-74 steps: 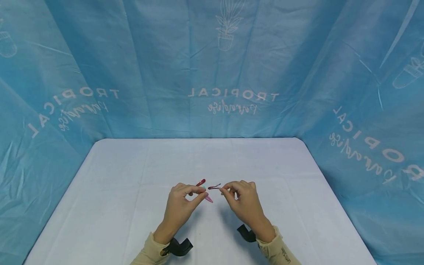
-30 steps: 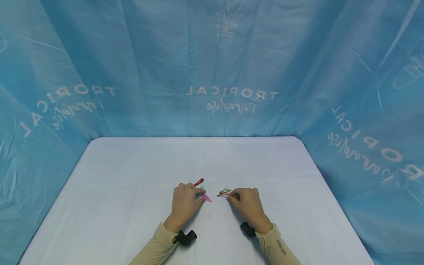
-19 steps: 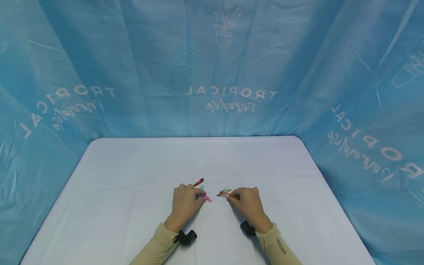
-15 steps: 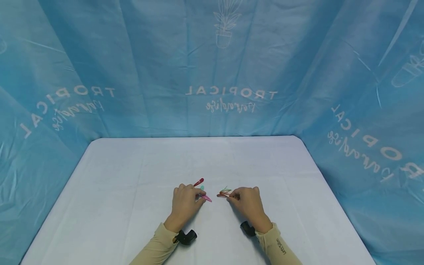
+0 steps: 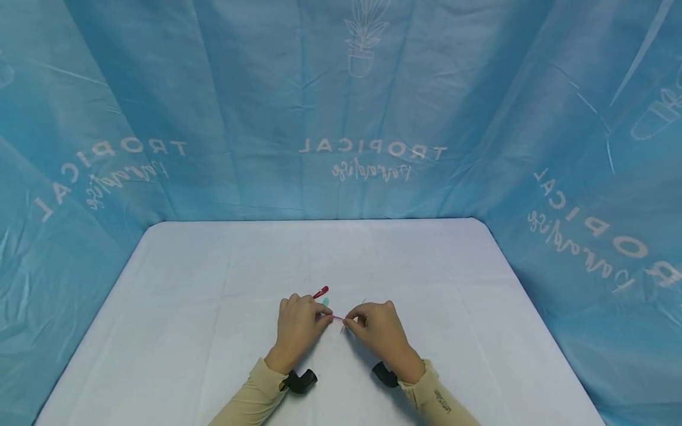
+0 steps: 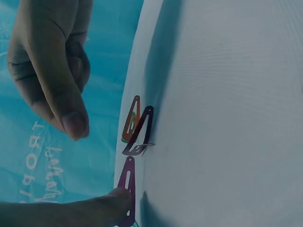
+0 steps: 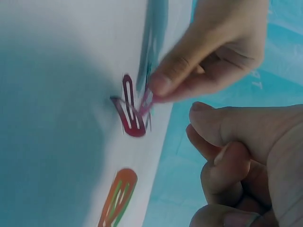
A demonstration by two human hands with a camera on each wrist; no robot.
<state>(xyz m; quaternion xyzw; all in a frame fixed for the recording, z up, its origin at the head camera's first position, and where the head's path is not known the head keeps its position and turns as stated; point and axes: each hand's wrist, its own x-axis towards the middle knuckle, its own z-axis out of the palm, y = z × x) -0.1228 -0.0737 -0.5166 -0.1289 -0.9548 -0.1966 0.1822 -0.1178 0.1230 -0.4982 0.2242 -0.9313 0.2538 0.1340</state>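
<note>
My left hand (image 5: 299, 324) pinches a pink snap hair clip (image 6: 127, 177) between thumb and finger, low over the white table. A dark red snap clip (image 7: 132, 118), its arms sprung apart, overlaps the pink clip's tip in the right wrist view. Beyond it is an orange clip (image 7: 125, 177) with a green clip (image 7: 124, 198) crossing it. My right hand (image 5: 377, 326) has curled fingers, its fingertips right at the pink clip's end in the head view. Both wrist views show them beside the clips; I cannot tell whether they hold one.
A bright red clip (image 5: 321, 291) and a teal one (image 5: 325, 302) show just past my left fingers. The white-covered table (image 5: 319, 254) ends at a blue printed curtain (image 5: 256, 106) behind and on both sides. Black wrist mounts (image 5: 301, 381) sit near the sleeves.
My right hand has shifted left to the left fingertips, covering most of the clips it was at. Earlier, both hands came lower, and the right hand had a dark red clip. The left stays put lately.
</note>
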